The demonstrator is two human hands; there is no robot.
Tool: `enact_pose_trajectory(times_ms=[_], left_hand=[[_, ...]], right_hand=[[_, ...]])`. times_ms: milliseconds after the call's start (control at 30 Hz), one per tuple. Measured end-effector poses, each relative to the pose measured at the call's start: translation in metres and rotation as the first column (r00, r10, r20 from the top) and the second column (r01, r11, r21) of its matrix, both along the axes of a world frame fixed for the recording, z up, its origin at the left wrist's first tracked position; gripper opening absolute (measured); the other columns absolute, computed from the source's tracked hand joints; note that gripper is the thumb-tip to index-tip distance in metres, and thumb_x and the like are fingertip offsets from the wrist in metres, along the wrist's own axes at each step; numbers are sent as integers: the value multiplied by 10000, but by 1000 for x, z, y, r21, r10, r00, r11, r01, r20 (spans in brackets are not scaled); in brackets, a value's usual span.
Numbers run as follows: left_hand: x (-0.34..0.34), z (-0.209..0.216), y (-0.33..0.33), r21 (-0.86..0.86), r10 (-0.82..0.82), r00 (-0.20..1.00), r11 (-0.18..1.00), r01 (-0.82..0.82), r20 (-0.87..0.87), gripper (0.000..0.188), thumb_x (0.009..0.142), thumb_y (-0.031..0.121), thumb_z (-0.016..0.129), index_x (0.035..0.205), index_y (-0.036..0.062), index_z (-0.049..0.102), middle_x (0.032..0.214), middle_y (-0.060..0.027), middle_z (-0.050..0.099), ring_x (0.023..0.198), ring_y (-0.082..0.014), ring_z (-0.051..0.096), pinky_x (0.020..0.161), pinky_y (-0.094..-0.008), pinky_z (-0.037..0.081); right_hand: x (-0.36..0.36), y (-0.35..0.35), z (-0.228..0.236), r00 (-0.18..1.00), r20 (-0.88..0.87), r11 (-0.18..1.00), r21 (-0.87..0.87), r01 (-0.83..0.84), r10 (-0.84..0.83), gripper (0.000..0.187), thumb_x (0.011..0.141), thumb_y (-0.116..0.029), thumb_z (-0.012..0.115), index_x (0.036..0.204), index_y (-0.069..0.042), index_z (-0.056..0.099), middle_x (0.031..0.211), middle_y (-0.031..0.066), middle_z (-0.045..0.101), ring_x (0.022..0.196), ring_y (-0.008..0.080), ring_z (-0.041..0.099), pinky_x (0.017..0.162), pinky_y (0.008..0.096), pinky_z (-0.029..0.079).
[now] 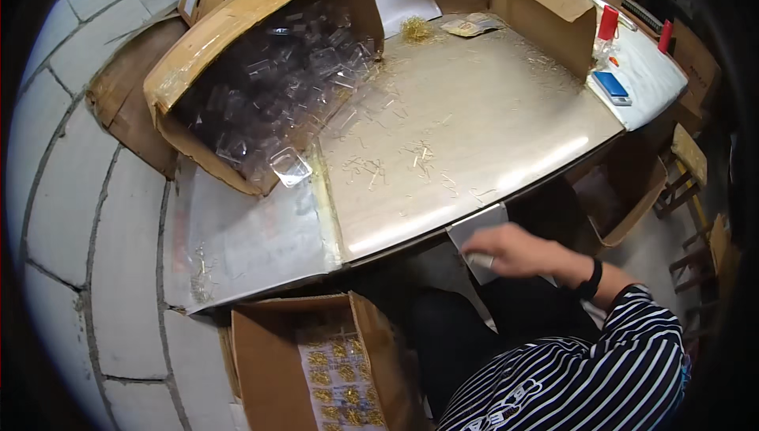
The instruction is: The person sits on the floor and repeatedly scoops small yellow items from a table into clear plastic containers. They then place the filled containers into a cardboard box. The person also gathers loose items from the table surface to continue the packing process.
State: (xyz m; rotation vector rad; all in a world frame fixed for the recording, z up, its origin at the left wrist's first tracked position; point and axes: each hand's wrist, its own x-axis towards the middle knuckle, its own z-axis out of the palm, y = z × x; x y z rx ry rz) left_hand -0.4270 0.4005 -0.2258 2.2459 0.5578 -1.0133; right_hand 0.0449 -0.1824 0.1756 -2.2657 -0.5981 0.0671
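Observation:
My right hand (518, 251) is over my lap, just below the table's front edge, with its fingers curled inward. A small whitish band or piece shows at the fingers, and anything inside them is hidden. Beside and partly under the hand is a flat grey-white panel (492, 216); whether they touch I cannot tell. My left hand is out of sight. Thin gold-coloured wire pieces (423, 156) are scattered over the table (482, 115), and a small heap of them (415, 30) sits at the back.
A tipped carton (213, 32) full of clear plastic boxes (324, 59) lies at the left. Below it, an open carton (269, 360) holds gold pieces in rows. A blue-topped scale (611, 85) and a red cylinder (608, 24) stand at the right. Cardboard walls (545, 16) border the back.

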Motion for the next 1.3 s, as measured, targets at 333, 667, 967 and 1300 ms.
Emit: enact_pose_trajectory(times_ms=[333, 667, 967, 1300], left_hand=[[331, 345, -93, 71, 188, 562, 911, -406, 805, 189, 888, 78, 571, 1030, -38, 617, 975, -149, 643, 886, -251, 603, 821, -346, 471], [735, 418, -384, -5, -207, 297, 813, 582, 932, 314, 856, 66, 564, 1158, -21, 568, 1145, -178, 585, 1075, -283, 572, 909, -334, 458], [776, 386, -435, 246, -492, 314, 776, 581, 812, 542, 807, 127, 634, 1301, 9, 443, 1413, -229, 345, 1297, -388, 361, 1067, -394, 320], [720, 416, -402, 210, -473, 316, 769, 604, 822, 583, 816, 197, 668, 1318, 12, 435, 1397, -246, 368, 1297, -395, 358, 1056, -408, 335]], right_hand=[[344, -93, 5, 882, 239, 835, -297, 464, -405, 326, 781, -69, 554, 1089, 13, 627, 998, 241, 643, 970, 380, 607, 862, 423, 477], [476, -63, -25, 991, 45, 873, -470, 131, -124, 525, 879, -271, 409, 1398, -187, 411, 1368, 160, 465, 1208, 344, 488, 1001, 435, 394], [301, -62, -9, 992, 101, 839, -544, -8, 75, 459, 937, -312, 425, 1349, -112, 457, 1448, 105, 377, 1322, 310, 370, 1024, 390, 398], [272, -54, 5, 949, 165, 888, -339, 310, -269, 247, 802, -221, 561, 901, -25, 674, 1018, 179, 647, 1002, 342, 600, 827, 449, 486]])
